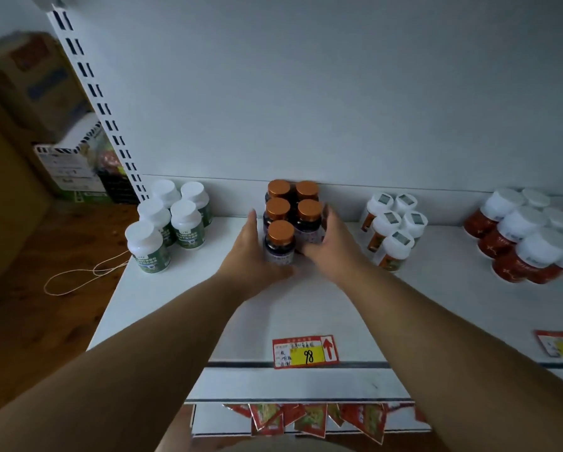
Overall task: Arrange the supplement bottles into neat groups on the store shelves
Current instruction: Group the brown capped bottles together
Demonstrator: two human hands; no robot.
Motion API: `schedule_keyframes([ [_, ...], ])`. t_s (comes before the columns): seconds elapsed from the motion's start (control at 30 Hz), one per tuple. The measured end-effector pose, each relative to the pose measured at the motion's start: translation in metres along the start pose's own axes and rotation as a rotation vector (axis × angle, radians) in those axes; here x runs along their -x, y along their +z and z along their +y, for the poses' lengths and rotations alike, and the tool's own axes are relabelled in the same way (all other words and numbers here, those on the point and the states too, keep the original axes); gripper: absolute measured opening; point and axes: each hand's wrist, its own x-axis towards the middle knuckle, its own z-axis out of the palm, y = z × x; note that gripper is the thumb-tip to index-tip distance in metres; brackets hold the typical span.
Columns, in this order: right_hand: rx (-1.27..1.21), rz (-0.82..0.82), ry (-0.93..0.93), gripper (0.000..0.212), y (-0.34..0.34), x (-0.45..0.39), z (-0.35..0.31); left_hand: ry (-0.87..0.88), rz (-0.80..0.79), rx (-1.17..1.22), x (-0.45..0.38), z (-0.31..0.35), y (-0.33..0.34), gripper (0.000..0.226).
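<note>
Several dark bottles with copper caps point(288, 210) stand in a tight cluster at the back middle of the white shelf point(162, 298). My left hand point(252, 252) presses flat against the cluster's left side, fingers straight, thumb lying in front of the single front bottle point(280, 243). My right hand point(330, 247) curls round the right-hand front bottle point(309, 220), fingers on its far side and thumb at its front. White-capped green-label bottles point(172, 220) are grouped at the left. White-capped orange-label bottles point(392, 226) stand right of the cluster, and red bottles point(521, 239) are at the far right.
A yellow and red price tag point(306, 352) sits on the shelf's front edge, another tag point(560, 347) farther right. Red tags point(306, 419) hang from a lower shelf. A slotted upright point(94, 93) rises at the left; boxes point(74, 168) and a string point(87, 275) lie on the wooden floor beyond.
</note>
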Motion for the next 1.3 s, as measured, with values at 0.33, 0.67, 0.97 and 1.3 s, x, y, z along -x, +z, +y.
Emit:
schedule_keyframes([
  [0.33,-0.010,-0.154,-0.062,0.079,-0.005,-0.033,0.020,0.186,-0.011,0.189,-0.014,0.004,0.002,0.107],
  [0.67,-0.028,-0.187,-0.053,0.081,-0.008,-0.034,0.023,0.224,-0.004,0.177,-0.014,0.004,0.001,0.103],
  [0.97,0.207,0.152,-0.116,0.037,0.013,0.042,0.022,0.216,0.004,0.106,0.012,-0.010,0.002,0.077],
  [1.3,0.161,0.038,-0.118,0.034,0.030,0.035,0.020,0.139,0.200,-0.252,0.012,-0.013,0.009,0.069],
])
